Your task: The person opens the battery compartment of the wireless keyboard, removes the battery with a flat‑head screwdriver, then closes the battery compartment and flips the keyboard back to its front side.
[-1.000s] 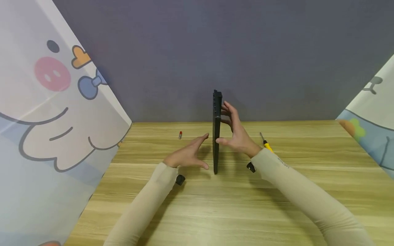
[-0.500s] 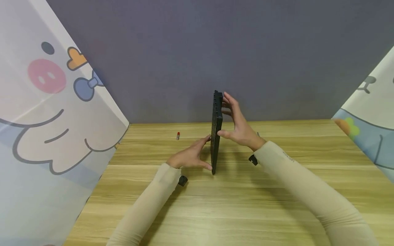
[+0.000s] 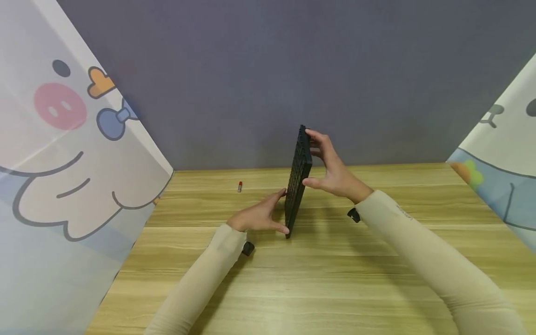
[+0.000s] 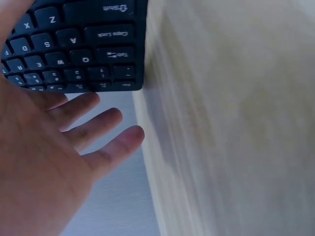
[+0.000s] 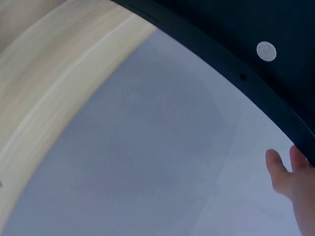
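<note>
A black keyboard [image 3: 299,174] stands on end above the table, its top leaning right and its keys facing left. My right hand [image 3: 335,174] grips it by its upper part, thumb on the near edge and fingers at the far edge. Beside its lower end is my left hand [image 3: 261,215], with thumb and fingers spread. In the left wrist view, the left fingers [image 4: 115,145] are fairly straight next to the keyboard's number-row edge; firm contact is hard to tell. The right wrist view shows the keyboard's dark underside [image 5: 221,29] with a round pale sticker.
A small red-and-grey cylinder [image 3: 240,187] lies near the back of the wooden table [image 3: 268,288]. A grey panel [image 3: 226,83] rises behind the table. Cartoon-printed panels stand at the left [image 3: 46,177] and right [image 3: 511,139].
The keyboard has tilted, its top going right along with my right hand, so more keys show. My left hand has come up against its lower end. A yellow screwdriver seen earlier is now hidden.
</note>
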### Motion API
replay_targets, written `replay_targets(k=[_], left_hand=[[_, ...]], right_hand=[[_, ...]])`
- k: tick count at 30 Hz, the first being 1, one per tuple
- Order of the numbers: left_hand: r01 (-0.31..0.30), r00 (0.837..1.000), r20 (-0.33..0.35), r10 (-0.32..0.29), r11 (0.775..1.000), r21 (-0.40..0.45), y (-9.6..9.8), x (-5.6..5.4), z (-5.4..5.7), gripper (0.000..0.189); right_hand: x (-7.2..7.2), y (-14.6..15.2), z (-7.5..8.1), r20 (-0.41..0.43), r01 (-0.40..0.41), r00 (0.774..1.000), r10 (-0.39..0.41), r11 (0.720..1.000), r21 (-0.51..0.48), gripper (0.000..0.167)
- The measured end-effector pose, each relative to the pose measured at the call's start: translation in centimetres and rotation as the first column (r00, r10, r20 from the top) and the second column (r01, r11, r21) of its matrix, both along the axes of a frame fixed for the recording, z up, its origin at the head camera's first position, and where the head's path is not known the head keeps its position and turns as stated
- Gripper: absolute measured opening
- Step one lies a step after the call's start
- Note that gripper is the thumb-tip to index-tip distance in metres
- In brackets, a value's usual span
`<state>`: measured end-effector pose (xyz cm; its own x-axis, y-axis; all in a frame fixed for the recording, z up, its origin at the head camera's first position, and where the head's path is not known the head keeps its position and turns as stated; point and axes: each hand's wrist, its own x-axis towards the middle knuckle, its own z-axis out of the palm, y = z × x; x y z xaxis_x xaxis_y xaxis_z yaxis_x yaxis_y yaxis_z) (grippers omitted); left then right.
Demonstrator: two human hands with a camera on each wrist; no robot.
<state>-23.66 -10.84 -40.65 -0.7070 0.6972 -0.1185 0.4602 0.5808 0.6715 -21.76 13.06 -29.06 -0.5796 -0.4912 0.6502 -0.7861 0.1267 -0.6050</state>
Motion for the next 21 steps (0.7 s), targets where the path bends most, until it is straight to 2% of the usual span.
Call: replay_targets(k=[7,11,17,21], left_hand=[[0.008,1.0,-0.019,-0.008,1.0,-0.014,-0.2,0.0,-0.5,0.12],[-0.017,1.0,0.01,0.018,1.0,-0.019,-0.4,0.1,-0.4,0.118],[-0.042,0.999,-0.002,0.041,0.997,-0.061,-1.5,-0.1,-0.3,0.118],[-0.066,0.998,-0.023,0.064,0.994,-0.082,-2.4,-0.1,-0.2,0.119]], right_hand=[[0.5,1.6,0.0,0.054,0.007,0.998,-0.009,0.999,0.04,0.104],[0.7,2.6,-0.7,0.086,0.021,0.996,-0.024,0.999,0.032,0.103],[0.4,3.8,-1.4,0.032,0.045,0.998,-0.045,0.999,0.003,0.097],[0.4,4.5,-2.0,0.025,0.062,0.998,-0.063,0.998,0.032,0.094]])
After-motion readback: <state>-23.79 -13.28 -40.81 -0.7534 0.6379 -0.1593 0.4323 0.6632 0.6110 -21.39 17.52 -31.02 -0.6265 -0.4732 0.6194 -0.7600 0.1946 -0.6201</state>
